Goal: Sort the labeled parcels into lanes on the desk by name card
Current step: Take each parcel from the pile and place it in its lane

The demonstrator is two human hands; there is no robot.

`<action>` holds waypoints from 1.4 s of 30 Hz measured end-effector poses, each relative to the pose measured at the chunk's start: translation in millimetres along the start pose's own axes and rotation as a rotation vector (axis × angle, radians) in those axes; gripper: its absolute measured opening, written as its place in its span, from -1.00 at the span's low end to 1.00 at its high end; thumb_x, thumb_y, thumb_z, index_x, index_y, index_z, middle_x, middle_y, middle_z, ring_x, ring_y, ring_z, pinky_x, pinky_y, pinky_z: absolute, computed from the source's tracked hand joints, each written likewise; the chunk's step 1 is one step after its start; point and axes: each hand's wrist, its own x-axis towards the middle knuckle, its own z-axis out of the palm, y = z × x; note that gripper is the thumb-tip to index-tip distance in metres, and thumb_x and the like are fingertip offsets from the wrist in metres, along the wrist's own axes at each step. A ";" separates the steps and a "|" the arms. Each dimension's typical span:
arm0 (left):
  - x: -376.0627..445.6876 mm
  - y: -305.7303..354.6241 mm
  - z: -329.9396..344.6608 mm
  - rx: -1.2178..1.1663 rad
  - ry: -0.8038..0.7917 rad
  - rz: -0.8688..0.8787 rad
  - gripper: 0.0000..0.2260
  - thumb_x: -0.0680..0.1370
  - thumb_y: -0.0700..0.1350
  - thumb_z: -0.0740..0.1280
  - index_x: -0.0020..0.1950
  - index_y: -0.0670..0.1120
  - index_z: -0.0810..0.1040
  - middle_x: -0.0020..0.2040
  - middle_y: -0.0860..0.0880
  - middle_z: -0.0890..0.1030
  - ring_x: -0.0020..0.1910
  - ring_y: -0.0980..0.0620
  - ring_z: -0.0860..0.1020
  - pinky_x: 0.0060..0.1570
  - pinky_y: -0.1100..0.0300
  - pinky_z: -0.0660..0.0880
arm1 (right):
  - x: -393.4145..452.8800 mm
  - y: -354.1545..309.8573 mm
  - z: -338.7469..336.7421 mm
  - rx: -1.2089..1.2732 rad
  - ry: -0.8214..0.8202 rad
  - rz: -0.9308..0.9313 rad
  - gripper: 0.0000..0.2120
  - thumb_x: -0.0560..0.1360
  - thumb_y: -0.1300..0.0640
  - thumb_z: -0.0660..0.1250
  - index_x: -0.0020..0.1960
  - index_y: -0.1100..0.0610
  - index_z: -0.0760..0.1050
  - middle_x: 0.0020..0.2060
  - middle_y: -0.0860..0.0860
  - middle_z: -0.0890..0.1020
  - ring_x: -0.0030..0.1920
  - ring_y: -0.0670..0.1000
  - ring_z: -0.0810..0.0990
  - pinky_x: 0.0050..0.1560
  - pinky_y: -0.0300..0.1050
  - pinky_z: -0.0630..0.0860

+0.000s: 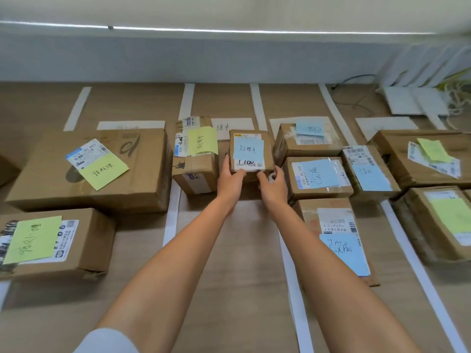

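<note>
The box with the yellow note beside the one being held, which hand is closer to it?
Left. The left hand grips the held parcel's near-left corner, right beside the yellow-note box; the right hand is on the parcel's far side.

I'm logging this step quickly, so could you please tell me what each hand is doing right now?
Left hand: grips the small parcel at its near left corner.
Right hand: grips the same parcel's near right corner.

Your small brown parcel (251, 151) with a blue note sits upright in the second lane, just beside a yellow-noted parcel (195, 154).
</note>
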 end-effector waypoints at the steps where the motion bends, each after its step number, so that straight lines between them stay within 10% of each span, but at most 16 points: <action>1: -5.5 1.0 -1.9 0.003 0.001 0.003 -0.40 0.55 -0.20 0.21 0.53 0.08 0.06 0.41 0.03 0.38 0.20 0.11 0.34 0.18 0.21 0.26 | -5.6 0.4 -3.2 -0.029 -0.013 -0.001 -0.43 0.53 0.11 0.29 0.48 0.10 0.16 0.38 0.08 0.39 0.35 0.06 0.40 0.32 -0.08 0.37; 19: -189.0 61.4 -76.5 0.116 -0.076 0.238 -0.43 0.57 -0.25 0.24 0.51 0.05 0.14 0.48 -0.04 0.28 0.44 -0.06 0.26 0.31 0.00 0.33 | -197.7 -87.7 -48.1 -0.083 -0.270 -0.143 -0.49 0.50 0.14 0.30 0.41 0.06 0.24 0.23 0.08 0.46 0.23 0.05 0.46 0.29 0.09 0.44; 26: -235.4 79.4 -140.0 0.170 -0.124 0.295 -0.46 0.57 -0.25 0.24 0.50 0.02 0.16 0.42 -0.09 0.35 0.35 -0.07 0.36 0.10 0.17 0.38 | -264.4 -118.4 -38.8 0.109 -0.262 -0.234 -0.69 0.49 0.25 0.25 0.22 0.09 0.43 0.05 0.06 0.56 0.09 0.05 0.56 -0.10 -0.16 0.59; 32: -262.1 89.6 -223.5 0.142 -0.074 0.321 -0.51 0.56 -0.28 0.22 0.47 -0.04 0.23 0.35 -0.14 0.42 0.28 -0.02 0.41 0.21 0.08 0.41 | -317.9 -129.0 8.2 0.114 -0.309 -0.257 -0.64 0.51 0.28 0.26 0.28 0.09 0.39 0.09 0.08 0.53 0.11 0.03 0.54 -0.06 -0.15 0.60; 42: -282.1 87.6 -436.0 0.190 -0.067 0.398 -0.57 0.55 -0.28 0.24 0.40 -0.07 0.30 0.26 -0.11 0.49 0.07 0.07 0.48 -0.17 0.38 0.42 | -426.0 -129.8 192.5 0.166 -0.338 -0.261 -0.68 0.49 0.27 0.29 0.21 0.03 0.40 0.09 0.09 0.54 0.11 0.06 0.55 0.00 -0.03 0.61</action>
